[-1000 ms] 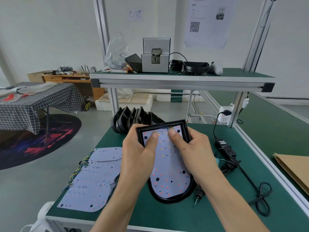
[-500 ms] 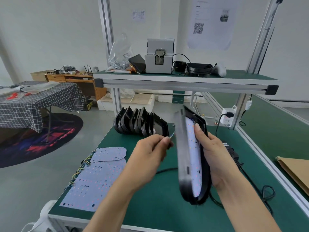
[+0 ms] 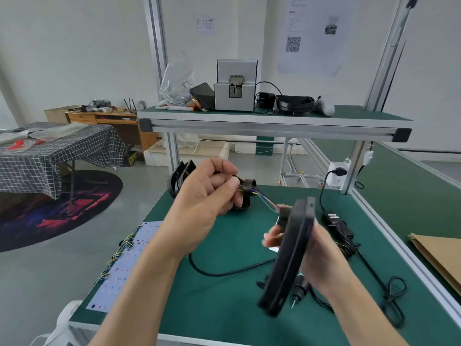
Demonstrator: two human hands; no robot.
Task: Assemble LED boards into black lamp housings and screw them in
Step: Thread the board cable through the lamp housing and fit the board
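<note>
My right hand (image 3: 321,255) grips a black lamp housing (image 3: 289,255), tilted on edge above the green bench (image 3: 224,308), its back toward me. The LED board inside it is hidden. My left hand (image 3: 207,196) is raised at centre and pinches a bundle of coloured wires (image 3: 259,196) that run from the housing through a small black ring. Behind my left hand stands a row of spare black housings (image 3: 180,176). A stack of white LED boards (image 3: 124,265) with wire tails lies at the bench's left edge.
An electric screwdriver (image 3: 298,290) lies under the held housing, its black cable (image 3: 224,270) looping across the bench. A power adapter (image 3: 335,221) and coiled cord lie right. A cardboard sheet (image 3: 439,258) is far right. The upper shelf carries a screw feeder (image 3: 235,88).
The housing went from lying flat under both hands to being lifted and turned on edge in my right hand. My left hand drew the wires out the back and rose.
</note>
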